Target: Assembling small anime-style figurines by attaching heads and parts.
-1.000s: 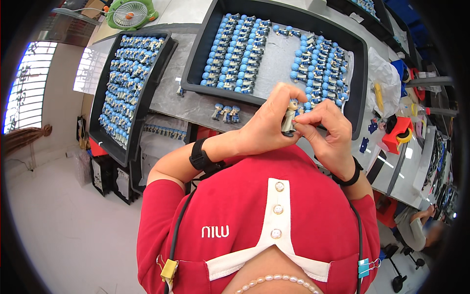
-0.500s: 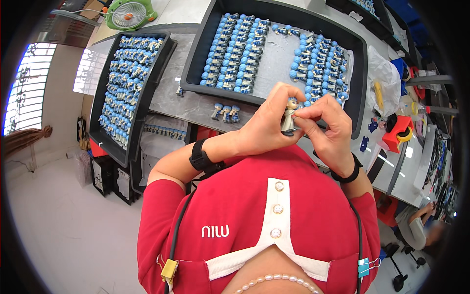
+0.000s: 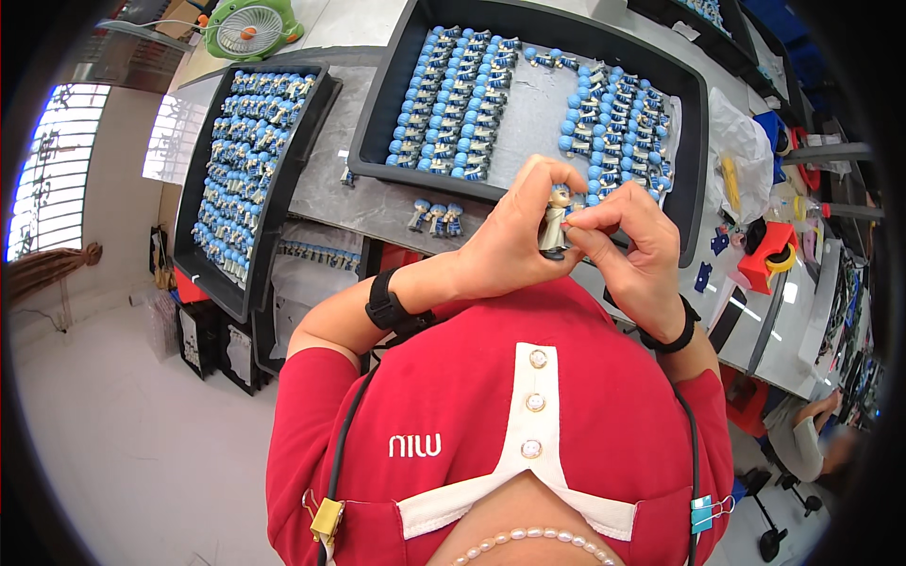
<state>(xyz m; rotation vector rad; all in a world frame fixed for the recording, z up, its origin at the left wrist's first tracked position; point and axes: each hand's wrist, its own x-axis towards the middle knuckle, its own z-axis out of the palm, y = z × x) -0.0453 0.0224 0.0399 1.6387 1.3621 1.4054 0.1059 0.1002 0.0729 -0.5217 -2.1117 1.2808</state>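
Observation:
My left hand (image 3: 517, 229) is closed around a small figurine (image 3: 553, 229) with a pale robe and blue on its head, held upright above the front edge of the large black tray (image 3: 528, 193). Against the figurine's side, the thumb and forefinger of my right hand (image 3: 634, 236) are pinched together. A speck of blue shows at those fingertips, too small to name. Rows of blue-headed figurines (image 3: 444, 104) lie in the large tray. Three similar figurines (image 3: 436, 219) rest on the grey table, left of my left hand.
A second black tray (image 3: 326, 104) full of figurines stands tilted at the left. A lone figurine (image 3: 347, 175) lies between the trays. Further off are a green fan (image 3: 250, 28), a clear plastic bag (image 3: 739, 141) and a red tape dispenser (image 3: 760, 259). Another person (image 3: 802, 439) sits at the far right.
The figurine has turned or tilted slightly in my left hand. A bit of blue now shows at my right fingertips; both hands stay in nearly the same place.

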